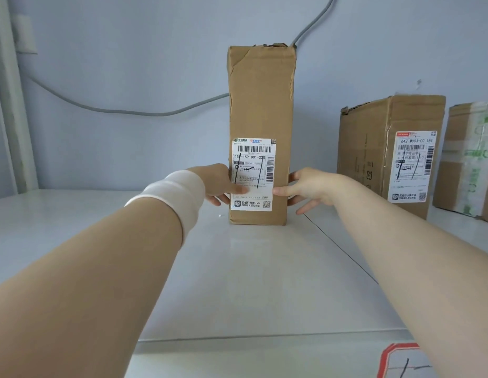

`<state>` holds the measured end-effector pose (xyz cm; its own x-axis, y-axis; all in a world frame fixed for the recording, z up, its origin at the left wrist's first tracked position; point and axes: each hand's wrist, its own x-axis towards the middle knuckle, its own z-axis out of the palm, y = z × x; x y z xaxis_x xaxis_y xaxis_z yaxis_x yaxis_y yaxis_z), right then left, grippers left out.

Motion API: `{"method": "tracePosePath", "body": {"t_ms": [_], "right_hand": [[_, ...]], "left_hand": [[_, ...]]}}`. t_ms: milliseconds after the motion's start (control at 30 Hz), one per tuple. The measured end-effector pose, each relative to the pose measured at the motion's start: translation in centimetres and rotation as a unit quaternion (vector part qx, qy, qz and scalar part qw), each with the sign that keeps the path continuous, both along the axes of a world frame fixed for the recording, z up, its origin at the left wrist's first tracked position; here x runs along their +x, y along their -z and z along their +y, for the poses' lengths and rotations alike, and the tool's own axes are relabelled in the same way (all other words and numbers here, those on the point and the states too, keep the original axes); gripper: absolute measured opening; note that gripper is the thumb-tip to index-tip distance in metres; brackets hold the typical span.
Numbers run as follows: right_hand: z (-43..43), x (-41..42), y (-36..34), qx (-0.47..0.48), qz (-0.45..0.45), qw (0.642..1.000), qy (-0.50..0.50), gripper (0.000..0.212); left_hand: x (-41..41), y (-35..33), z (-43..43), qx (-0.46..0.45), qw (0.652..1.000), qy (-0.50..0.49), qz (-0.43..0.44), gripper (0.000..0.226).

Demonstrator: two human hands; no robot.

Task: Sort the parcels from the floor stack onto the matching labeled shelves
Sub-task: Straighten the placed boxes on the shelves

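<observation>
A tall, narrow cardboard parcel stands upright on the white shelf, its white shipping label facing me. My left hand presses against the parcel's left side, thumb lying across the label. My right hand touches its right side low down, with the fingers spread. Both hands hold the parcel between them while its base rests on the shelf. A white band wraps my left wrist.
Two more cardboard parcels stand to the right: a labelled one and a taped one at the frame edge. A grey cable hangs along the back wall. A red-bordered shelf label sits on the shelf's front edge.
</observation>
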<state>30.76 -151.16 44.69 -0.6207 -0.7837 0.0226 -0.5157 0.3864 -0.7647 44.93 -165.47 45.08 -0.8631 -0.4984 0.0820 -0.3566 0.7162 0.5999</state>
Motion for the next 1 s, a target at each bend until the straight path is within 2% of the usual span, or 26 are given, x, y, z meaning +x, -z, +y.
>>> {"method": "tracePosePath", "body": {"t_ms": [367, 733, 867, 933, 1000], "right_hand": [[2.3, 1.2, -0.6, 0.013, -0.020, 1.000, -0.016, 0.043], [3.8, 2.0, -0.2, 0.000, -0.031, 0.999, -0.015, 0.047], [4.0, 2.2, 0.3, -0.004, -0.022, 1.000, -0.001, 0.058], [4.2, 2.4, 0.6, 0.004, -0.009, 1.000, 0.007, 0.064], [4.4, 2.6, 0.9, 0.010, 0.003, 1.000, 0.007, 0.064]], "left_hand": [[1.3, -0.2, 1.1, 0.002, 1.000, 0.015, 0.003, 0.025], [2.3, -0.3, 2.6, -0.006, 1.000, 0.019, -0.010, 0.023], [2.4, 0.1, 2.9, -0.019, 1.000, 0.005, -0.003, 0.023], [2.4, 0.4, 2.8, -0.031, 0.999, -0.009, -0.005, 0.028], [2.6, 0.7, 3.1, -0.057, 0.998, -0.035, -0.019, 0.045]]}}
